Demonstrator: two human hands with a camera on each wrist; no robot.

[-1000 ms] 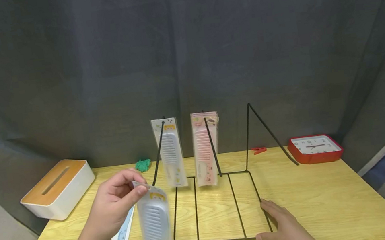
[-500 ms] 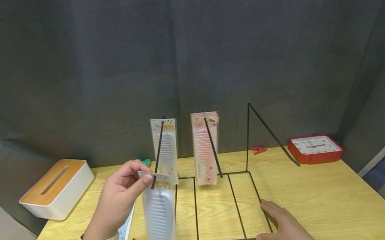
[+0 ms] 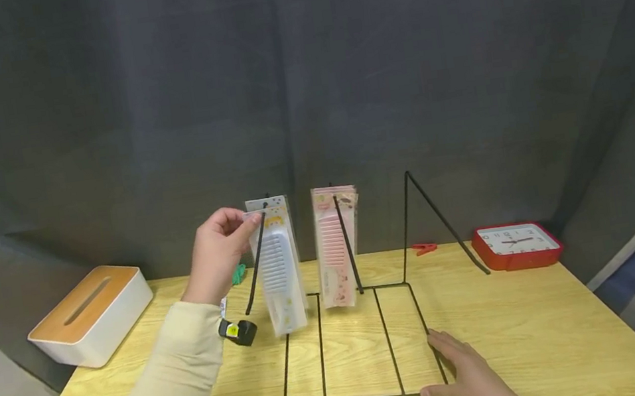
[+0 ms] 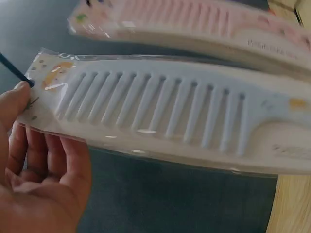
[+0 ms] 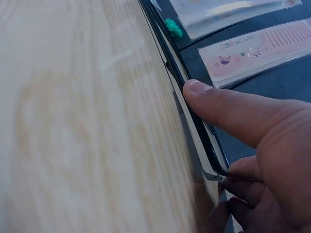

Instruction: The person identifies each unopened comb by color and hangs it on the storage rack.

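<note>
Blk wire rack [image 3: 389, 342], qty 1: 3 sloping hooks, flat barred base. Pale-blue plastic comb in clear pkt w/ printed header [image 3: 281, 273], qty 1: hung at L. hook, header pinched betw. thumb & fingers of L. hand [image 3: 218, 254]. Rear blue-comb pkt [image 3: 278, 200], qty at least 1: hung behind same, mostly hid. Pink plastic comb pkts [image 3: 335, 249], qty 2 or more (overlapped; exact no. can't be told): hung on mid. hook. Base's near R. corner touched by R. hand [image 3: 467, 372], fingers extended, thumb spread to front bar. Red-rimmed clock w/ white dial [image 3: 517, 247], qty 1: set at R. Small red clip [image 3: 424, 248], qty 1: laid nr back edge. Green stringy bundle [image 3: 238, 274], qty 1: partly covered by L. hand. White box w/ slotted wood-look lid [image 3: 92, 318], qty 1: set at L. Surface: yellow wood-grain worktop [image 3: 552, 334]. Room: backed by creased dk-grey cloth curtain [image 3: 302, 79].
</note>
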